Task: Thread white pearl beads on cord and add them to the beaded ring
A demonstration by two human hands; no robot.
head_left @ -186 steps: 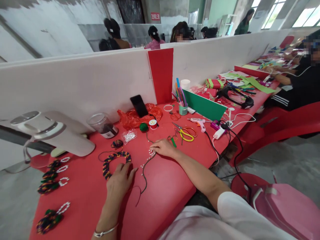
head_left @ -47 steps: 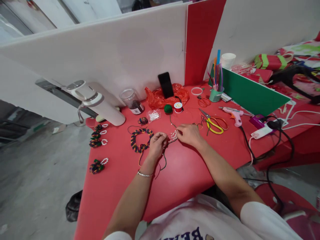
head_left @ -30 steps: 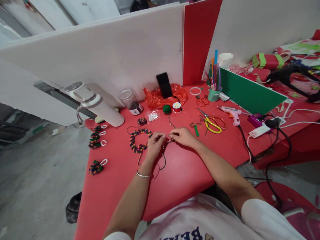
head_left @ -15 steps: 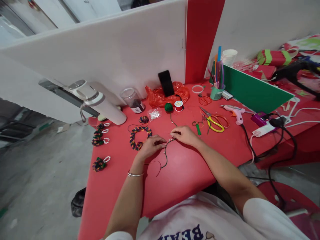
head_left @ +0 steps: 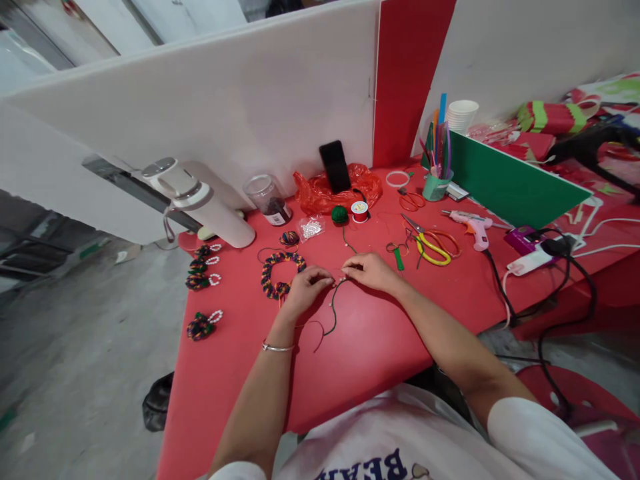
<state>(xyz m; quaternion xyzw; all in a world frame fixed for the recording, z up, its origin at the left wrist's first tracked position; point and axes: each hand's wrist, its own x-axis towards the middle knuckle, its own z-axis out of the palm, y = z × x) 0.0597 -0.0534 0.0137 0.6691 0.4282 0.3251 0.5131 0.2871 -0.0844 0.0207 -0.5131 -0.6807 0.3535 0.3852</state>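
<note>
Dark green yarn (head_left: 334, 313) with small pale beads on it runs in a wavy line over the red table. My right hand (head_left: 369, 270) pinches the yarn near its upper bend, thumb and index finger together. Just left of it, my left hand (head_left: 311, 288) has its thumb and fingertips brought together by the yarn; whatever they hold is too small to make out. A thin dark reddish strand (head_left: 318, 343) curls beside the yarn's lower end. Behind my right hand sits a green yarn ball (head_left: 339, 214), its strand leading toward my fingers. A braided multicoloured ring (head_left: 267, 275) lies beside my left hand.
Beaded yarn pieces (head_left: 201, 327) line the left edge. Behind are a bottle (head_left: 220, 213), a jar (head_left: 270, 200), a bead bag (head_left: 311, 228), a red spool (head_left: 359, 212) and a phone (head_left: 335, 167). Yellow-handled scissors (head_left: 434, 252), a glue gun (head_left: 475, 227) and cables lie right.
My left hand has shifted slightly right and up, closer to my right hand, with its fingertips drawn together. My right hand stays nearly in place. The whole view has moved slightly.
</note>
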